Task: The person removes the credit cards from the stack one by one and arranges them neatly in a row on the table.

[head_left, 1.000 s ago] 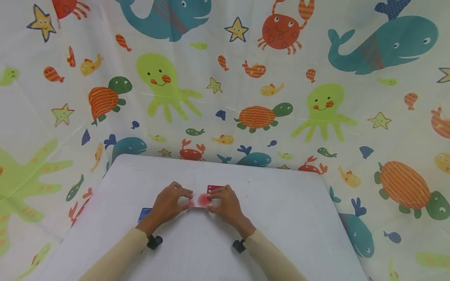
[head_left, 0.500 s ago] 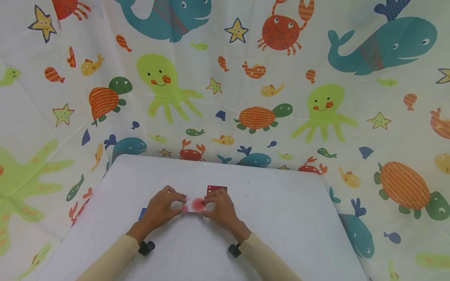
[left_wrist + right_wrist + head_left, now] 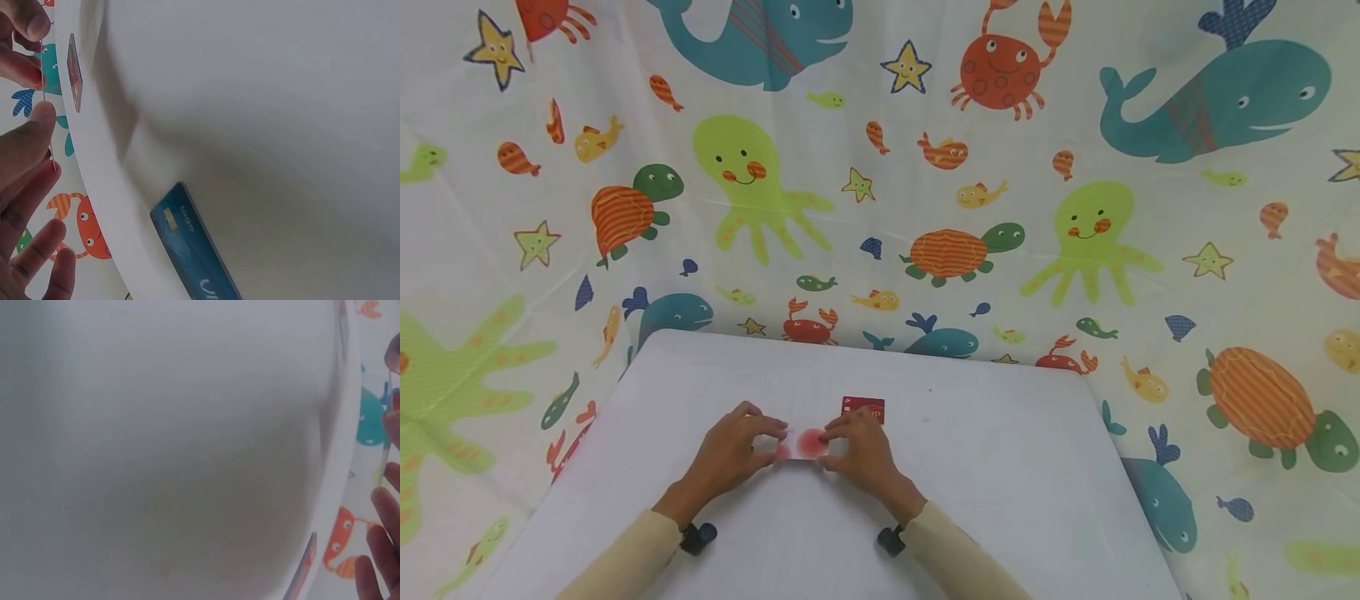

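A thin white card with pink-red round spots (image 3: 811,444) spans the gap between both hands in the head view. My left hand (image 3: 730,450) pinches its left end between thumb and fingers. At the right end, my right hand (image 3: 867,454) pinches it in the same way. Both wrist views show this card nearly edge-on, raised off the tabletop. A red card (image 3: 865,407) lies just beyond my right fingers. The left wrist view shows a blue card (image 3: 190,240) with a gold chip and the word "logo" lying flat; in the head view my left hand and forearm hide it.
The white table (image 3: 1000,475) has its far edge against a hanging cloth (image 3: 820,208) printed with sea animals. A dark wrist camera (image 3: 698,539) sits at the left sleeve cuff, and another wrist camera (image 3: 891,542) at the right.
Both hands have moved left and slightly toward me with the spotted card between them. The red card now shows more fully, while the blue card has gone out of sight behind the left arm.
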### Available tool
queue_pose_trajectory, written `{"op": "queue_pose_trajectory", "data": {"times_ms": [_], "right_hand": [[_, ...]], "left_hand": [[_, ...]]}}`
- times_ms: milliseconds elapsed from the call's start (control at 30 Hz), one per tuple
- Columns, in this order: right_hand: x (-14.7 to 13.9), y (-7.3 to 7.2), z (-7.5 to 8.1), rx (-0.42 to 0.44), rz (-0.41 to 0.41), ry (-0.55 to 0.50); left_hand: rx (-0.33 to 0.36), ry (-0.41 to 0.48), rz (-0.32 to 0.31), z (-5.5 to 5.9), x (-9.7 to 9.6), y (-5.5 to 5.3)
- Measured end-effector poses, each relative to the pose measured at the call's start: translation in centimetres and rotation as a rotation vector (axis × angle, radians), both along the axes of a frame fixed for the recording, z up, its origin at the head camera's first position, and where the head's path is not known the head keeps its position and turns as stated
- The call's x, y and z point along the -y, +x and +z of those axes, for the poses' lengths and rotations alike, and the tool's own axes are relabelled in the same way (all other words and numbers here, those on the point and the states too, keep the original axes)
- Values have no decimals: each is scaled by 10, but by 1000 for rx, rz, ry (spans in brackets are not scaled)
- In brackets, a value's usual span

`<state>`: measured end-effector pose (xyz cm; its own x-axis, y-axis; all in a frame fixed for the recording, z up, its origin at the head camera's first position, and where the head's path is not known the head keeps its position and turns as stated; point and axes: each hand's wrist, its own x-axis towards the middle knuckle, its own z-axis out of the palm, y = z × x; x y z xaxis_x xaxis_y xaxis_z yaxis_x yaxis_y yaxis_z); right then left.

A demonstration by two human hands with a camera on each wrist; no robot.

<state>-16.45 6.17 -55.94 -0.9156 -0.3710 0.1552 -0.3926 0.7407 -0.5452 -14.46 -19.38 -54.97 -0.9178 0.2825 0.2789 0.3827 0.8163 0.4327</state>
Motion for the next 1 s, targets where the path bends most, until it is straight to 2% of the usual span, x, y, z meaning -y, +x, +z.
{"op": "queue_pose_trajectory", "data": {"times_ms": [567,867,1000], "right_hand": [[18,7,-8,2,24,2],[28,10,-12,-3,19,14],[30,12,-14,5,9,29]], "left_hand": [[23,-30,17,-7,17,9],[1,-20,20,-14,24,13],[31,-38,29,-16,25,14]]}}
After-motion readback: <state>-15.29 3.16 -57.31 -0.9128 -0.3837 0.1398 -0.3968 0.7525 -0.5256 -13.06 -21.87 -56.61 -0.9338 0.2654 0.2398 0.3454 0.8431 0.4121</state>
